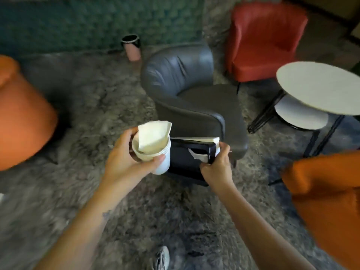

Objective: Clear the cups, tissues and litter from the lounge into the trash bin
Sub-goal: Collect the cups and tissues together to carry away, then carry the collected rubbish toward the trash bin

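A stack of white paper cups (164,167) sits in the left hand (124,162), held in the air above the shaggy grey rug (87,106), tilted so the mouth faces the camera. A crumpled white tissue (153,134) is stuffed into the top cup and sticks up past the rim. The left fingers (127,135) curl round the far side of the stack and the thumb presses on the near rim, so the hand is clamped on the cups.

Just beside the stack, touching its right side, is a black tissue box (185,162). A white tissue end (197,156) pokes from its slot, and a pale flat edge (204,139) shows along its top; what that edge belongs to is unclear. The right hand (216,169) holds the box at its right end, the right fingers (224,151) wrapped tightly over the corner.

Behind the box stands a grey armchair (181,75). The trash bin (132,49), pink with a black liner folded over its rim, stands on the rug well beyond the hands, to the left of the grey chair and near a blurred dark green surface (78,22).

A red armchair (263,39) stands farther back on the right. In front of it is a round white desk (319,86) on black legs, with a smaller round shelf (300,116) under it. An orange seat (23,117) fills the left edge and another orange seat (329,201) the lower right. A shoe (161,258) shows at the bottom edge.
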`<state>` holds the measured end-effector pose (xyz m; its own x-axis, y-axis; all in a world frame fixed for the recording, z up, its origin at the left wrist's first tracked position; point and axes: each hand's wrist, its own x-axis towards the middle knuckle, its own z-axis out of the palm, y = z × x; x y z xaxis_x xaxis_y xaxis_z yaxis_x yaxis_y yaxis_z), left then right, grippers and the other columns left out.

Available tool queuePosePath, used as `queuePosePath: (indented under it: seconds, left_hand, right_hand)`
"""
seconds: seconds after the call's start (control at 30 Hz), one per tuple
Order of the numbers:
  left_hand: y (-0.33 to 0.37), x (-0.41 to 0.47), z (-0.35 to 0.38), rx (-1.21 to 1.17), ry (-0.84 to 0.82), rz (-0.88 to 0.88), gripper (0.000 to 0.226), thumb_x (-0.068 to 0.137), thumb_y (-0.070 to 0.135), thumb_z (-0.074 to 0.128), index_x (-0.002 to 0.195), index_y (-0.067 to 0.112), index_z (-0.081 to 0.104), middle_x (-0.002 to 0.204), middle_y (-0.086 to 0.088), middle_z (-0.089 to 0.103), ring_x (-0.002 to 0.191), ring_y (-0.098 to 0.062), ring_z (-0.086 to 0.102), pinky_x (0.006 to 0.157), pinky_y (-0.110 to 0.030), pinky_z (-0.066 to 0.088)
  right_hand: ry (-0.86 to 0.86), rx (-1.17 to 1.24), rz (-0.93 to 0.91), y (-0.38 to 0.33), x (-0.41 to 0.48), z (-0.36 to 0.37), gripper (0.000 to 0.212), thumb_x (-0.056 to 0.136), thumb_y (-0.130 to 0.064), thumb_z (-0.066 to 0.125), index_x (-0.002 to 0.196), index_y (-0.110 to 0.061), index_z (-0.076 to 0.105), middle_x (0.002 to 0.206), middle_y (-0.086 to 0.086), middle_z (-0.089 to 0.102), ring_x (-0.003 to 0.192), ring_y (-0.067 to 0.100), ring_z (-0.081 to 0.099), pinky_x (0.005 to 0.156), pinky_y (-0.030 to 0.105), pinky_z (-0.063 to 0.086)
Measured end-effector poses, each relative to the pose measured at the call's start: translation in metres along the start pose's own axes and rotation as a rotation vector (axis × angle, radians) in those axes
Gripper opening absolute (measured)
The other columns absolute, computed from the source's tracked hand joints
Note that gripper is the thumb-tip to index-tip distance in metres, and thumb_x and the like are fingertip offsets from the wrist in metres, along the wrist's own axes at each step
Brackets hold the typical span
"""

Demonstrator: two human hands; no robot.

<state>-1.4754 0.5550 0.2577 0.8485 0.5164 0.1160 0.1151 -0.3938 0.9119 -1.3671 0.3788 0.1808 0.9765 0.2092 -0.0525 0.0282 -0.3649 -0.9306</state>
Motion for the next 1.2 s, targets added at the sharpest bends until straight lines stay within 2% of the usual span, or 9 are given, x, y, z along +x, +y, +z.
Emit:
queuePosePath:
  seconds: [0.1,0.17,0.3,0.43,0.57,0.73,0.83,0.93,1.2]
  left_hand:
    - [0.002,0.003,-0.068,0.026,0.126,-0.056,0.076,0.043,0.053,0.076,0.111,0.039,0.046,0.117,0.005,0.060,0.102,-0.011,0.061,0.087,-0.034,0.051]
    - [-0.003,0.008,-0.112,0.046,0.211,-0.100,0.073,0.049,0.045,0.078,0.113,0.036,0.045,0.119,0.005,0.058,0.105,-0.015,0.059,0.090,-0.040,0.050]
    - [-0.028,0.033,-0.195,0.060,0.363,-0.115,0.066,0.063,0.023,0.085,0.114,0.032,0.045,0.118,0.005,0.057,0.106,-0.014,0.057,0.090,-0.035,0.048]
    - [-0.060,0.082,-0.275,0.100,0.429,-0.113,0.066,0.066,0.018,0.082,0.121,0.022,0.047,0.120,0.001,0.057,0.108,-0.017,0.055,0.089,-0.036,0.048]
    - [-0.089,0.152,-0.347,0.122,0.459,-0.091,0.061,0.066,0.015,0.082,0.114,0.028,0.046,0.113,0.006,0.057,0.098,-0.011,0.056,0.076,-0.019,0.046]
    - [-0.126,0.278,-0.397,0.092,0.395,-0.077,0.057,0.068,0.017,0.080,0.105,0.041,0.044,0.104,0.020,0.055,0.091,0.005,0.054,0.062,-0.005,0.042]
    - [-0.149,0.372,-0.401,0.083,0.369,-0.065,0.058,0.060,0.033,0.082,0.104,0.044,0.045,0.111,0.014,0.058,0.100,-0.003,0.057,0.074,-0.020,0.047]
    - [-0.174,0.477,-0.397,0.092,0.386,-0.039,0.062,0.045,0.055,0.071,0.102,0.044,0.047,0.113,0.009,0.060,0.104,-0.011,0.058,0.083,-0.036,0.050]
    - [-0.207,0.747,-0.421,0.121,0.393,-0.097,0.069,0.045,0.055,0.075,0.108,0.040,0.050,0.113,0.009,0.061,0.103,-0.010,0.059,0.083,-0.035,0.052]
  right_hand:
    - [-0.137,-0.022,-0.053,-0.055,0.010,0.053,0.052,0.073,-0.002,0.058,0.102,-0.029,0.024,0.102,-0.004,0.050,0.088,0.014,0.048,0.064,0.019,0.035]
    - [-0.211,-0.029,-0.092,-0.088,0.019,0.093,0.049,0.074,-0.003,0.056,0.105,-0.026,0.026,0.108,0.002,0.052,0.094,0.021,0.049,0.069,0.027,0.036]
    - [-0.311,-0.050,-0.134,-0.149,0.040,0.180,0.047,0.076,-0.004,0.055,0.114,-0.017,0.031,0.109,0.004,0.051,0.092,0.021,0.048,0.071,0.029,0.035]
    - [-0.393,-0.050,-0.152,-0.200,0.074,0.274,0.047,0.076,-0.002,0.053,0.113,-0.018,0.030,0.104,0.002,0.049,0.092,0.020,0.048,0.071,0.031,0.036]
    - [-0.411,-0.062,-0.169,-0.241,0.124,0.358,0.052,0.075,0.000,0.054,0.119,-0.015,0.029,0.103,0.002,0.049,0.089,0.019,0.048,0.066,0.029,0.036]
    - [-0.380,-0.047,-0.105,-0.268,0.214,0.431,0.051,0.076,-0.001,0.054,0.118,-0.016,0.029,0.106,0.002,0.049,0.087,0.016,0.048,0.052,0.022,0.035]
    - [-0.327,-0.057,-0.090,-0.272,0.291,0.466,0.047,0.075,-0.003,0.055,0.108,-0.022,0.028,0.105,0.002,0.049,0.089,0.017,0.048,0.057,0.024,0.036]
    - [-0.296,-0.067,-0.074,-0.277,0.385,0.507,0.052,0.076,-0.002,0.054,0.119,-0.016,0.029,0.109,0.004,0.049,0.093,0.020,0.047,0.066,0.028,0.037]
    - [-0.327,-0.063,-0.088,-0.352,0.637,0.612,0.051,0.076,-0.003,0.054,0.119,-0.014,0.030,0.109,0.004,0.049,0.094,0.020,0.047,0.069,0.030,0.037]
